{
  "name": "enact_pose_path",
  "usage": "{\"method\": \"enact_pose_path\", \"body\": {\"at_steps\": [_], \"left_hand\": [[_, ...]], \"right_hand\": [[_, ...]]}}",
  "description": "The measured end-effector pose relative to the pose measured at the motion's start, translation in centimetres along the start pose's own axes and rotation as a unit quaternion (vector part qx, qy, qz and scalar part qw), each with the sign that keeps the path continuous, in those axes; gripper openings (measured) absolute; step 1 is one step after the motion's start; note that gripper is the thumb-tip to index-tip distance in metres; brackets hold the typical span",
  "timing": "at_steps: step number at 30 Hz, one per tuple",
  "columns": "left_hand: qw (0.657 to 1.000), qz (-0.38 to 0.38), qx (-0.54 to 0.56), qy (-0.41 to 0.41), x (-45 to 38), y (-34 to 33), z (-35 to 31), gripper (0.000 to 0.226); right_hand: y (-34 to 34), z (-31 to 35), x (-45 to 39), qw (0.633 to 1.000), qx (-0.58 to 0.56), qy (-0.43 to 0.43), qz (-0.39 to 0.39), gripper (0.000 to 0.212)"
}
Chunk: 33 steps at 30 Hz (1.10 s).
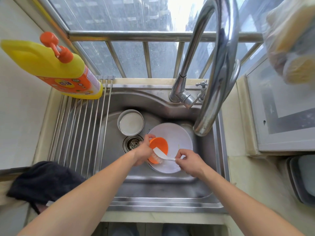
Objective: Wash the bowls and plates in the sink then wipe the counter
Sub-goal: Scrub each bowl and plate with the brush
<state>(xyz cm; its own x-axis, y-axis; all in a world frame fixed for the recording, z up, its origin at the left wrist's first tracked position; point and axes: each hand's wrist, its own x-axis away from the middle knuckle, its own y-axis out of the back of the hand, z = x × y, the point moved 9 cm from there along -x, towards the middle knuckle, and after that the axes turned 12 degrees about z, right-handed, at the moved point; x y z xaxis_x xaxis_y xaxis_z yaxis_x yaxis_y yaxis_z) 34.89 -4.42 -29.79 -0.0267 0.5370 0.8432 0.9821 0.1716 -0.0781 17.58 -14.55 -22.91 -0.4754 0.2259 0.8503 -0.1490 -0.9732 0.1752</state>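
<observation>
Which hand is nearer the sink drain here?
Left. The left hand grips the orange bowl right beside the drain. The right hand holds the brush handle farther off, across the white plate.

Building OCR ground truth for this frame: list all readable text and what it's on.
Detergent bottle label: colourful print and large characters, too blurred to read.
Sink rim, behind the basin: small stamped mark, too small to read.
Faucet base: faint marking, unreadable.
No other text is visible.
</observation>
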Motion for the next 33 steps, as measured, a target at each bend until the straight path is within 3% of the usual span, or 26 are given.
{"method": "enact_pose_path", "body": {"at_steps": [2,4,5,7,8,9,10,12,14,16,17,19,21,22,24,25,27,29,30,32,33], "left_hand": [[0.998,0.003,-0.053,0.018,0.1,-0.5,0.1,0.065],[0.996,0.005,-0.087,0.031,-0.3,-0.5,0.3,0.058],[0.995,0.007,-0.094,0.030,-0.4,-0.3,0.2,0.053],[0.996,0.020,-0.079,0.033,-0.4,-0.1,0.1,0.053],[0.998,0.023,-0.052,0.035,-0.3,-0.1,0.0,0.055],[0.999,0.021,-0.028,0.033,-0.3,0.0,0.0,0.056],[0.999,0.013,-0.009,0.030,-0.2,0.0,0.0,0.056],[1.000,-0.009,0.003,0.024,-0.2,0.2,0.2,0.060],[0.999,-0.020,0.004,0.026,-0.2,0.5,0.5,0.063],[0.999,-0.009,0.001,0.032,-0.5,0.5,0.9,0.067],[0.999,-0.001,-0.011,0.031,-0.5,0.3,0.9,0.069],[0.997,-0.003,-0.074,0.032,-0.6,-0.1,0.7,0.063],[0.991,-0.013,-0.126,0.029,-0.9,-0.3,0.4,0.051],[0.990,-0.016,-0.134,0.029,-1.2,-0.2,0.4,0.047],[0.991,-0.019,-0.132,0.023,-1.8,0.0,0.4,0.043],[0.992,-0.020,-0.122,0.019,-1.6,0.1,0.1,0.044],[0.997,-0.021,-0.074,0.014,-0.7,0.0,-0.7,0.049],[0.999,-0.017,-0.043,0.013,-0.3,-0.1,-0.6,0.056],[0.999,-0.018,-0.036,0.013,-0.3,0.0,-0.5,0.059],[0.999,-0.022,-0.034,0.016,-0.3,0.5,-0.1,0.063],[0.999,-0.020,-0.034,0.019,-0.2,0.6,0.1,0.062]], "right_hand": [[1.2,2.1,0.3,0.957,0.273,0.035,-0.089,0.005],[-0.1,4.7,1.1,0.847,0.489,0.127,-0.166,0.028],[-1.2,5.3,1.6,0.803,0.548,0.165,-0.168,0.046],[-1.8,5.1,1.9,0.785,0.570,0.178,-0.166,0.068],[-2.3,4.6,1.7,0.796,0.564,0.165,-0.145,0.062],[-2.2,4.3,1.7,0.834,0.516,0.142,-0.133,0.043],[-2.1,3.2,1.3,0.899,0.417,0.094,-0.095,0.021],[-2.4,1.0,0.6,0.987,0.151,0.043,-0.028,0.004],[-3.5,-0.7,0.4,0.991,-0.125,-0.003,0.055,0.011],[-3.7,-1.5,0.4,0.968,-0.231,-0.044,0.087,0.012],[-3.1,-1.3,0.5,0.977,-0.194,-0.043,0.076,0.013],[-0.7,0.4,0.7,0.996,0.082,-0.013,-0.013,0.008],[-0.4,3.4,1.6,0.913,0.401,0.020,-0.078,0.019],[-1.0,4.8,2.1,0.867,0.487,0.054,-0.092,0.031],[-2.3,6.0,2.5,0.826,0.548,0.095,-0.091,0.044],[-2.6,5.7,2.4,0.831,0.543,0.087,-0.083,0.044],[-2.4,4.5,2.0,0.896,0.434,0.052,-0.078,0.029],[-2.2,2.5,1.0,0.981,0.191,0.023,-0.040,0.009],[-2.4,1.5,0.6,0.999,0.045,0.007,-0.004,0.007],[-3.4,-0.4,0.6,0.977,-0.193,-0.048,0.074,0.011],[-3.4,-0.9,0.6,0.964,-0.239,-0.064,0.092,0.012]]}}
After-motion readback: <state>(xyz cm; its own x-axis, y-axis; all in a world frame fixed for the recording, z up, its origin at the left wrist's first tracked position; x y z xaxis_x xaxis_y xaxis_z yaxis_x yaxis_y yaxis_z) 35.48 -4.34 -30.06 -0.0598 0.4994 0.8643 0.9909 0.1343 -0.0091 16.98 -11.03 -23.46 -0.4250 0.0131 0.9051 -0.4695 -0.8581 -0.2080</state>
